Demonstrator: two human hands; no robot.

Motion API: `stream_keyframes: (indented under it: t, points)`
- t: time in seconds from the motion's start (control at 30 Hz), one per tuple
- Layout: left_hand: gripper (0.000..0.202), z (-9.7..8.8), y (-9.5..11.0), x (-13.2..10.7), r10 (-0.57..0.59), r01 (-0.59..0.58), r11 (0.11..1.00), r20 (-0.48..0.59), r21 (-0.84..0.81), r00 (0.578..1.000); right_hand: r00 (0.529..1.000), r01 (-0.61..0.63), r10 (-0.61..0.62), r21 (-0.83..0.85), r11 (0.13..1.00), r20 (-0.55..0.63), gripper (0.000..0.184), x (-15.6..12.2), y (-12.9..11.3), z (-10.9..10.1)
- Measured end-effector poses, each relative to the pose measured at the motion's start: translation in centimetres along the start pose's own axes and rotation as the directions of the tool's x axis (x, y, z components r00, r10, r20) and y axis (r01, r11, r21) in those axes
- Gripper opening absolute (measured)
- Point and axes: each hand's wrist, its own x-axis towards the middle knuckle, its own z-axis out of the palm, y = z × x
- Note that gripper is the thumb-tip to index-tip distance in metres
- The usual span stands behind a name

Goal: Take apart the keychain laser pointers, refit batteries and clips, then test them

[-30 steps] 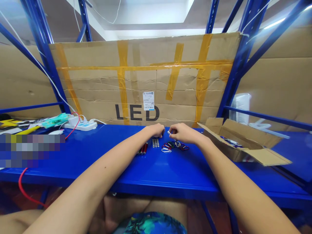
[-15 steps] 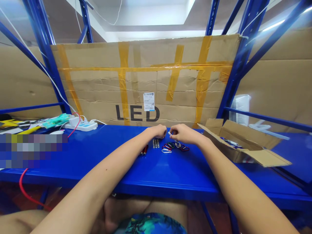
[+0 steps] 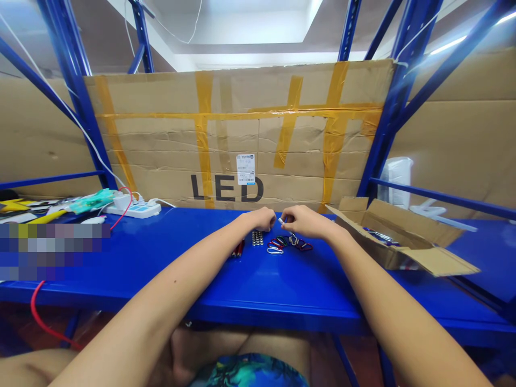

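My left hand (image 3: pixel 266 219) is closed over the back of the blue table, its fingers curled in; whether anything is in them is hidden. Just to its right, my right hand (image 3: pixel 297 219) pinches a small whitish piece (image 3: pixel 281 220) between thumb and fingers, too small to name. Several small silver round pieces (image 3: pixel 257 239) lie in tidy rows below my left hand. Beside them, partly behind my left forearm, are slim red tubes (image 3: pixel 238 249) with metal ends. A fan of coloured carabiners (image 3: pixel 276 250), silver, red, green and dark, lies beneath my right hand.
An open cardboard box (image 3: pixel 403 234) holding metal and blue items stands at the right. A power strip (image 3: pixel 135 208) with cables and a pile of tools and packets (image 3: pixel 60 207) occupy the left. Behind the blue table (image 3: pixel 258 282) rises a large taped carton (image 3: pixel 161 145).
Both hands keep nearly the same place and grip. The view shifts very slightly; the laid-out pieces have not moved.
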Motion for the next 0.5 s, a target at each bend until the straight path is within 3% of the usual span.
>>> stream_keyframes:
  t: [0.2,0.5]
  points:
    - [0.020,-0.4,-1.3,-0.2,0.014,-0.018,0.998,-0.070,-0.056,0.997,0.998,-0.042,0.043,0.015,0.999,-0.054,0.014,0.2,0.8,-0.1]
    - [0.024,-0.7,-2.6,-0.1,-0.024,0.024,1.000,-0.011,-0.016,1.000,0.997,-0.072,0.072,-0.001,0.997,-0.024,0.014,0.3,0.8,0.1]
